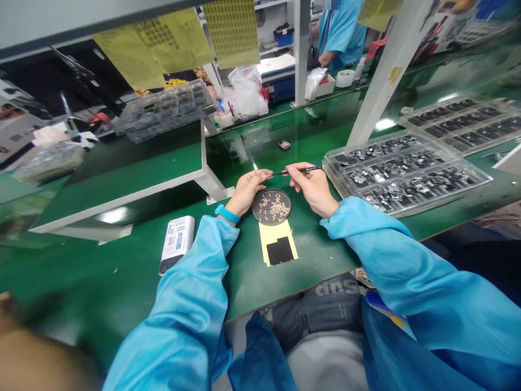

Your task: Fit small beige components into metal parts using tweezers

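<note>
My right hand [312, 189] is closed around black tweezers [314, 169] with white lettering, held nearly level and pointing left. Just left of their tip, my left hand [247, 190] has its thumb and finger pinched together; whatever is between them is too small to name. Below both hands lies a round dark perforated dish [264, 220] with many small beige pieces [279, 208] scattered in it. A yellow paper [264, 237] sticks out from the dish's near side, and a black rectangular patch [280, 251] lies on it.
A white box-like device [178, 239] lies left of my forearm. Right stands a clear compartment tray [453, 194] of small parts, with another tray [472, 122] behind. A low shelf [163, 191] and a slanted post [385, 81] border the area. A co-worker in blue [342, 32] is beyond.
</note>
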Motion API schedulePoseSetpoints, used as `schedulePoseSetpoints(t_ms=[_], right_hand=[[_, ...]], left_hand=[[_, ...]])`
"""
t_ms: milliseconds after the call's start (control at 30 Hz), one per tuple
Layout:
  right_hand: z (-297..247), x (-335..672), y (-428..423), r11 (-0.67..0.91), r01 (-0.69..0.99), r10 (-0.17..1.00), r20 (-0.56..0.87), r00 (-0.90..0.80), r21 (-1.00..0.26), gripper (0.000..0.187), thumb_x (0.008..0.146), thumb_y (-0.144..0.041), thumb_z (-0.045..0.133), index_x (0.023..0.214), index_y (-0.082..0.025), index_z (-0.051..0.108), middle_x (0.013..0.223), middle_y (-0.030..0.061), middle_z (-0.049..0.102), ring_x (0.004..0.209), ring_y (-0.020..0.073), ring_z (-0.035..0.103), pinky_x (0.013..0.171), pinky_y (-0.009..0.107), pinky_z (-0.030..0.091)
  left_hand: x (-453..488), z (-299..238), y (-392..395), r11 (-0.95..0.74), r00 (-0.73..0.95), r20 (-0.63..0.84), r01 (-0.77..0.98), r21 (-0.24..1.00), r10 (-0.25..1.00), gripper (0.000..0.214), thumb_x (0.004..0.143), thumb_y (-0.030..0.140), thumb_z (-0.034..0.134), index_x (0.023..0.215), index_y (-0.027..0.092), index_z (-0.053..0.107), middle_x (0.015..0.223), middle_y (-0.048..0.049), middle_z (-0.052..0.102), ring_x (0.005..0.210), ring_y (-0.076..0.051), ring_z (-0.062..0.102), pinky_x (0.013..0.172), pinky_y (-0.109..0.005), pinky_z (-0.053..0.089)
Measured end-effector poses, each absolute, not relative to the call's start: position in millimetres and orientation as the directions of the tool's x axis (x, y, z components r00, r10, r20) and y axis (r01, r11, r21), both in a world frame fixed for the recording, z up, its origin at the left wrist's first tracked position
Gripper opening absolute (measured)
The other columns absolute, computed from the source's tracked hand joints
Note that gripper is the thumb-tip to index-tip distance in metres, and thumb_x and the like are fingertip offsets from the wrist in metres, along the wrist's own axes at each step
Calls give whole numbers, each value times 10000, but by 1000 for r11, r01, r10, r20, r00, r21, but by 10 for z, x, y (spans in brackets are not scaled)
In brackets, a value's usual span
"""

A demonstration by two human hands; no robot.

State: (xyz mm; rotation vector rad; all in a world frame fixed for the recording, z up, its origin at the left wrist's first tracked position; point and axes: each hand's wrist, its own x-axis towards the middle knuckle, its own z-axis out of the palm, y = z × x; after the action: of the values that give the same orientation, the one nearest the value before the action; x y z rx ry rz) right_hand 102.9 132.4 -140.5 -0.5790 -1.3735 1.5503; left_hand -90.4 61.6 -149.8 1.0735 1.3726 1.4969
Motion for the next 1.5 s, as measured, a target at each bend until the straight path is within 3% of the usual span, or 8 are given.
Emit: schedulePoseSetpoints(t_ms=[200,367,467,567,733,933,1500], right_hand=[[-1417,1038,1339,-126,-393,852,103,-514,-911,483,695,-560,919,941,-179,754,805,23,724,601,71,547,465,207,383],[-1422,1039,1349,-204,-397,826,61,-560,-895,503,685,-558,927,975,-192,739,867,24,737,615,69,553,462,201,394],[-1414,1037,1349,-120,-398,855,109,-508,-910,497,703,-580,907,954,-189,730,838,28,732,597,74,548,451,209,389],[-1394,1041,1329,61,-350,889,211,-407,-935,477,764,-608,855,952,-189,726,805,28,723,579,84,548,450,228,396],[-1368,1047,1280,232,-276,869,326,-372,-933,418,826,-587,815,948,-195,738,855,36,733,625,98,585,515,245,478],[-1364,1054,1268,259,-282,852,356,-385,-924,340,858,-514,807,943,-189,755,863,37,736,627,99,584,555,257,518],[-1425,1030,1301,287,-252,846,368,-386,-924,399,835,-581,797,936,-198,754,869,40,750,625,110,593,550,265,509]], left_hand=[[-833,-1433,596,-78,-282,51,-88,993,958,280,783,467,775,867,204,729,1218,-75,744,1190,-266,659,791,-282,473],[-825,-1428,593,-82,-291,49,-102,991,956,278,782,463,775,866,205,717,1208,-72,745,1174,-251,667,778,-266,476],[-838,-1443,598,-83,-296,52,-92,992,954,277,788,464,762,878,207,710,1219,-77,743,1178,-255,670,779,-272,485],[-849,-1458,604,-84,-308,57,-74,994,950,285,796,470,743,904,208,706,1232,-82,738,1189,-260,668,790,-285,493],[-846,-1462,609,-76,-320,53,-60,995,946,298,785,474,737,905,206,688,1261,-86,729,1196,-265,667,794,-294,494],[-835,-1457,611,-76,-329,48,-72,995,943,293,786,469,737,897,203,685,1253,-84,731,1179,-261,670,769,-284,484],[-844,-1486,617,-67,-303,58,-17,998,951,265,803,463,722,864,207,686,1253,-82,734,1190,-267,662,792,-300,490]])
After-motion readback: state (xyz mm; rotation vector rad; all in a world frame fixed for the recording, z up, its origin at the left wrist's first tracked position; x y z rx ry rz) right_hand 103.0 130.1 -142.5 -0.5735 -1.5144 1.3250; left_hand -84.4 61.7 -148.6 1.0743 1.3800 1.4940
